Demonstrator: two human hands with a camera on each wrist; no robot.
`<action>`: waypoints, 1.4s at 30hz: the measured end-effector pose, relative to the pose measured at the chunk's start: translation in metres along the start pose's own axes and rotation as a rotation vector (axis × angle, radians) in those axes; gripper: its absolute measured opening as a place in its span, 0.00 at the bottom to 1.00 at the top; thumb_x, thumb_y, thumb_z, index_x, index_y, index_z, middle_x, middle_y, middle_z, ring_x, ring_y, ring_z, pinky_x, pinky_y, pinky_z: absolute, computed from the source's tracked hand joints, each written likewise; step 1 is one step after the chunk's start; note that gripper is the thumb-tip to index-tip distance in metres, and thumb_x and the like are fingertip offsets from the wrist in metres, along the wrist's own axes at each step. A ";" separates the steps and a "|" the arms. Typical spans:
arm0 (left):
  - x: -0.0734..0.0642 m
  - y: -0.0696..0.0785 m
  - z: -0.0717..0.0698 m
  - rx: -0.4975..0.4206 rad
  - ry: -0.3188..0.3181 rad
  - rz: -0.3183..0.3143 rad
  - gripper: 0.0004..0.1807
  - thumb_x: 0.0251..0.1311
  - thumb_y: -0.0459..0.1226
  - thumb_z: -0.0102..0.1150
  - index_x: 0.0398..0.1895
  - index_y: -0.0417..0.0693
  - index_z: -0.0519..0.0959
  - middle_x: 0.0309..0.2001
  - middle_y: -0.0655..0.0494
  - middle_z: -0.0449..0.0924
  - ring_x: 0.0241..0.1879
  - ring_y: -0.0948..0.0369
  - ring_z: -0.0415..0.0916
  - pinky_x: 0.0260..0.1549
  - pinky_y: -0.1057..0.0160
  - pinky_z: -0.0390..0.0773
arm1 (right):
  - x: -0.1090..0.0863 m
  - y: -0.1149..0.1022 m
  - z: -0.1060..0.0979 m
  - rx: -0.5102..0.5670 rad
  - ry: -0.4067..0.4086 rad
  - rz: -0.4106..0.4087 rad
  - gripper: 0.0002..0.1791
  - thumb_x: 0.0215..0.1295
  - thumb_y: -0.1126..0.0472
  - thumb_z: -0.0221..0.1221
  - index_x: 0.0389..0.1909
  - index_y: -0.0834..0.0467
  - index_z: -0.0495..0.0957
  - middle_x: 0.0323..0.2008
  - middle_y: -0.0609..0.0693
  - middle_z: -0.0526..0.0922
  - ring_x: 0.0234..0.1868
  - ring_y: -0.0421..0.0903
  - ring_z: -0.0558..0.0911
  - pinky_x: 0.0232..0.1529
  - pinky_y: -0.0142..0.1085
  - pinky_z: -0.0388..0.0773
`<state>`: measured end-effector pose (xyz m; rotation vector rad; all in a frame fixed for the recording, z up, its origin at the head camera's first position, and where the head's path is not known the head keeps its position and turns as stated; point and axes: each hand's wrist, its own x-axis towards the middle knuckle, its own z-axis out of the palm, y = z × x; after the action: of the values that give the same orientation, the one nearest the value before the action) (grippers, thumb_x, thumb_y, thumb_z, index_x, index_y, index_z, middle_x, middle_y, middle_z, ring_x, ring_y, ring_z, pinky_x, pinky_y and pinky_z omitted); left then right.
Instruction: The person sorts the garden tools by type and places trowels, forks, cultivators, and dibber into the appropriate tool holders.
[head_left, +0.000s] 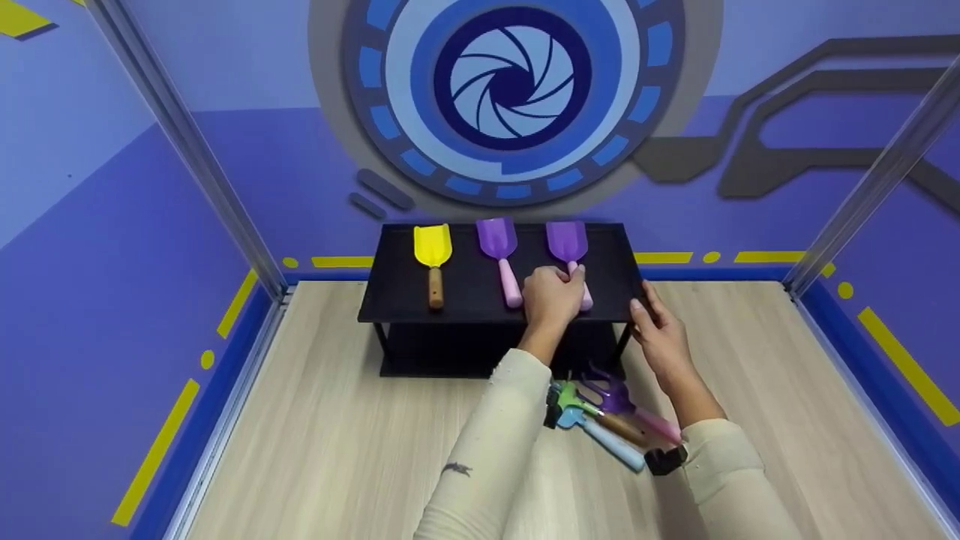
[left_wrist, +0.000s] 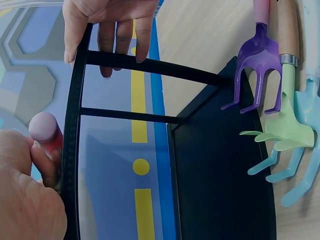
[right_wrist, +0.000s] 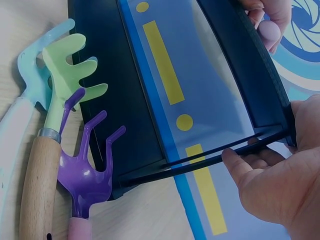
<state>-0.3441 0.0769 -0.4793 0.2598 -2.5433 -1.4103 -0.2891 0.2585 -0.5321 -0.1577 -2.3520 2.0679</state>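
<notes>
Centre-right of frame: left hand (head_left: 551, 296) grips square-ended purple scoop (head_left: 568, 241) by its pink handle (head_left: 586, 301), right hand (head_left: 664, 341) holds black two-tier shelf (head_left: 461, 289) edge, apparently for steadiness.

Blue walls (head_left: 112, 300) flank the pale worktop (head_left: 300, 435) left and right, while the far wall (head_left: 255, 165) bears a round emblem (head_left: 513, 86).

2 arms (head_left: 495, 439) stretched forward, left hand (head_left: 553, 298) curled.

Rack (head_left: 466, 291) from above — nearer, lower in both wrist views
</notes>
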 end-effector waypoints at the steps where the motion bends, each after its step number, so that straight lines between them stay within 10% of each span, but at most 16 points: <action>1: 0.000 0.000 0.000 -0.002 0.003 0.005 0.18 0.67 0.52 0.69 0.24 0.51 0.88 0.33 0.54 0.92 0.40 0.52 0.90 0.45 0.53 0.87 | 0.000 0.000 0.000 -0.002 0.001 -0.002 0.35 0.86 0.45 0.46 0.86 0.36 0.44 0.88 0.47 0.46 0.85 0.54 0.61 0.83 0.51 0.61; 28: -0.011 -0.008 -0.008 -0.015 -0.034 0.108 0.26 0.71 0.60 0.62 0.35 0.46 0.88 0.37 0.51 0.92 0.43 0.54 0.89 0.48 0.56 0.86 | 0.002 -0.005 -0.003 -0.058 -0.019 -0.011 0.35 0.87 0.46 0.45 0.87 0.37 0.43 0.88 0.47 0.43 0.85 0.54 0.59 0.83 0.51 0.62; 42: -0.029 -0.022 -0.019 -0.189 0.003 0.220 0.10 0.70 0.42 0.65 0.39 0.44 0.86 0.29 0.55 0.87 0.29 0.67 0.79 0.38 0.67 0.81 | 0.000 -0.008 -0.007 -0.166 -0.018 -0.019 0.36 0.87 0.46 0.46 0.87 0.43 0.45 0.88 0.50 0.45 0.86 0.55 0.58 0.80 0.51 0.67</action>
<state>-0.3096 0.0579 -0.4912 -0.0493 -2.3309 -1.5444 -0.2896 0.2646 -0.5233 -0.1172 -2.5245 1.8729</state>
